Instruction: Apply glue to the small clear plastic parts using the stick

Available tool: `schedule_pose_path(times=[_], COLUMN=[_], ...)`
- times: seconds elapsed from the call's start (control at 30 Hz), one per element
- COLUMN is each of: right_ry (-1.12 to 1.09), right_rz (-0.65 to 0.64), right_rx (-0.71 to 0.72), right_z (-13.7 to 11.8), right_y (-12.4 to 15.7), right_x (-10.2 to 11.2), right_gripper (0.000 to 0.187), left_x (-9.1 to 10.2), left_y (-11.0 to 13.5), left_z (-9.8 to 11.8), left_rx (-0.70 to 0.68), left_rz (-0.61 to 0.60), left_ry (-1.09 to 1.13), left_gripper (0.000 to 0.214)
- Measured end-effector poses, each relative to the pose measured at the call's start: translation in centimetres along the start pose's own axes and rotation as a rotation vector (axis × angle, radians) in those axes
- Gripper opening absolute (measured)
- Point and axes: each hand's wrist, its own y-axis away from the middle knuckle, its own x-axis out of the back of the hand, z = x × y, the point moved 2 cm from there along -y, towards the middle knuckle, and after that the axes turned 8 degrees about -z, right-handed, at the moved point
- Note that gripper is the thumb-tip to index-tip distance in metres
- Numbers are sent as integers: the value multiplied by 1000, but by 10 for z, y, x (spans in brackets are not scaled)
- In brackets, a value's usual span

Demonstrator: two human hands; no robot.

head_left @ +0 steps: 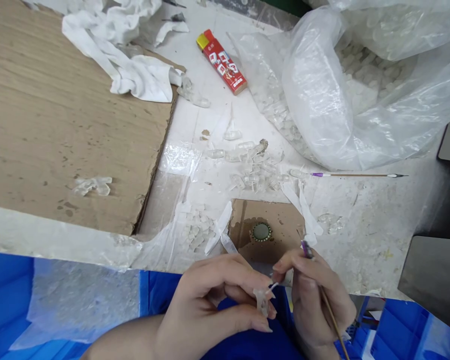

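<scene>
My left hand [225,295] pinches a small clear plastic piece [261,302] between thumb and fingertips, close to my body and below the table edge. My right hand [315,295] is closed around a thin wooden-handled brush [328,312] with a purple collar; its tip points up and away. The right fingertips are close to a slim whitish sliver [273,287] at the plastic piece; I cannot tell whether they touch it. Just beyond my hands, a bottle cap [261,231] with greyish contents sits on a small cardboard square [285,220] stained with wet spots.
Clear plastic pieces [253,177] lie scattered mid-table, with small translucent bits [199,227] nearer. A second thin brush [356,175] lies right of them. Behind stand a red lighter box [223,62] and a plastic bag [318,80] of pieces. White cloth [146,75] rests on a large cardboard sheet [60,125].
</scene>
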Motion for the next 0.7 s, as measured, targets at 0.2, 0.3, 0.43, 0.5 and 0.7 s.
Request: schedule_pose_path(times=[0.2,0.3,0.43,0.5,0.7], right_ry=[-175,-334,-478,-489,-465], right_rz=[-223,-268,-327,-315,-270], right_rx=[15,11,-38,-57,-67], right_z=[0,-1,-2,-1,-1], right_y=[-5,-8,-12,-12,-7], right_x=[2,-4,-10,-11,-11], right_gripper=[26,21,5,8,16], left_x=[2,3,4,5,8], left_y=[0,1,2,2,6], left_z=[0,0,7,10,10], left_rx=[21,22,-79,-132,-207], left_rz=[-33,-57,-108,-129,-196], left_ry=[21,-82,-349,-460,-583], left_gripper=[17,16,27,28,17])
